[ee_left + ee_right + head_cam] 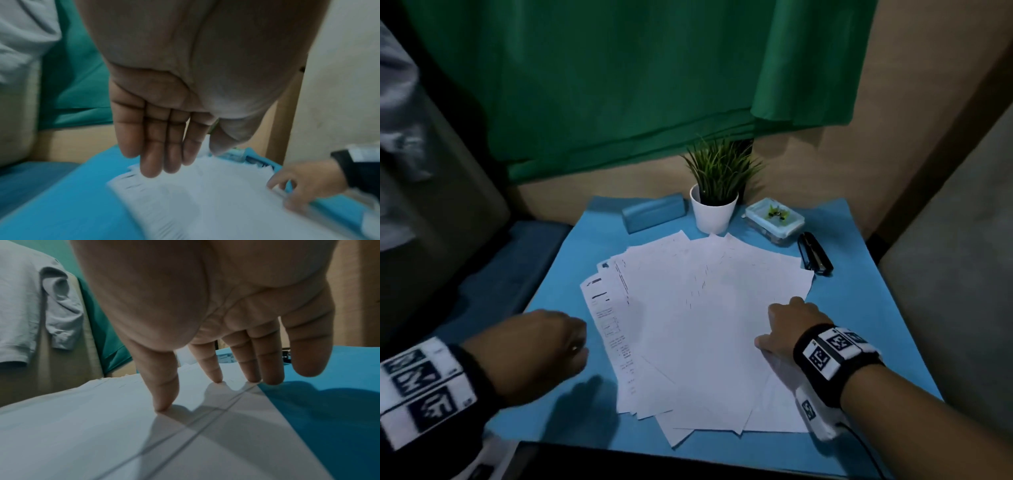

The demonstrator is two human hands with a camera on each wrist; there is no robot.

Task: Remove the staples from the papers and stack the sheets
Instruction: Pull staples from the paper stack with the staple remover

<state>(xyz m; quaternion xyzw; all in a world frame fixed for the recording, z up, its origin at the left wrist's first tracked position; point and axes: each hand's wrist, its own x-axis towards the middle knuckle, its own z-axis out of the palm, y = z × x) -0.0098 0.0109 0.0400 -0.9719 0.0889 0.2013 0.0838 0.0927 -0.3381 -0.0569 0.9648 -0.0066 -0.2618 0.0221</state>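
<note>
Several white sheets (705, 325) lie fanned out and overlapping on the blue table cover (859, 308). My right hand (787, 325) rests on the right edge of the fan. In the right wrist view its straight fingertips (162, 407) press the top sheets (102, 426) down. My left hand (558, 339) hovers just left of the fan and holds nothing. In the left wrist view its fingers (162, 146) are straight and together above the blurred papers (205, 203). A black staple remover (815, 253) lies beyond the sheets at the right. No staple shows.
At the back of the table stand a blue case (654, 212), a white pot with a green plant (714, 209) and a clear plastic box (774, 219). A green cloth (619, 85) hangs behind. The table's near edge (688, 455) is just beyond the papers.
</note>
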